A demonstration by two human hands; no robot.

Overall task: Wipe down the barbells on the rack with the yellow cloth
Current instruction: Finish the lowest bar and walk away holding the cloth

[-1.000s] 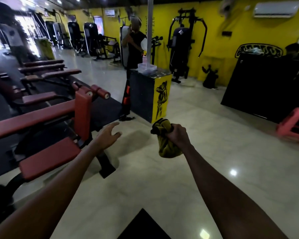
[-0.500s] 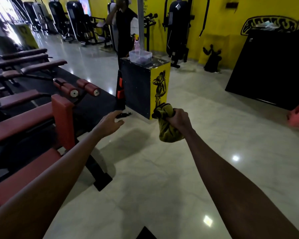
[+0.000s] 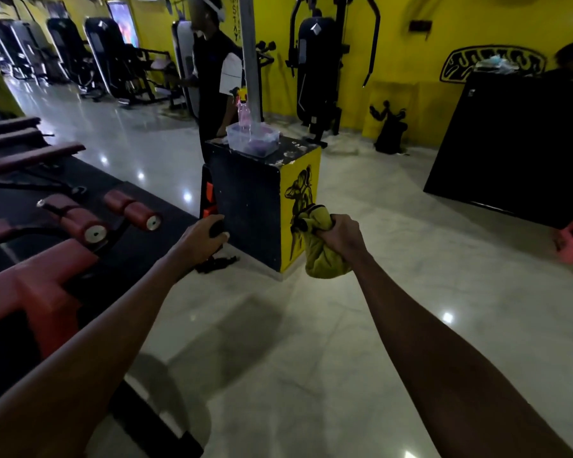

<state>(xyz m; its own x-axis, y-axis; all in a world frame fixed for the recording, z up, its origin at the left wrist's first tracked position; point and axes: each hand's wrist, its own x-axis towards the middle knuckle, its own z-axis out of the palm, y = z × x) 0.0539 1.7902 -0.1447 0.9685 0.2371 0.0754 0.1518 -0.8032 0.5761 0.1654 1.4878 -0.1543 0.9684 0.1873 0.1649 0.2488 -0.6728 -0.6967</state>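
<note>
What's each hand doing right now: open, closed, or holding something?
Left hand: open, fingers loosely curled, nothing visibly held.
Right hand: closed, gripping the bunched yellow cloth.

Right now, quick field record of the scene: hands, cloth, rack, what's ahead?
right hand: grips bunched yellow cloth
left hand: fingers loosely curled, holding nothing
barbell rack: not in view
ahead: black-and-yellow box, clear tub on top
left side: red padded bench
</note>
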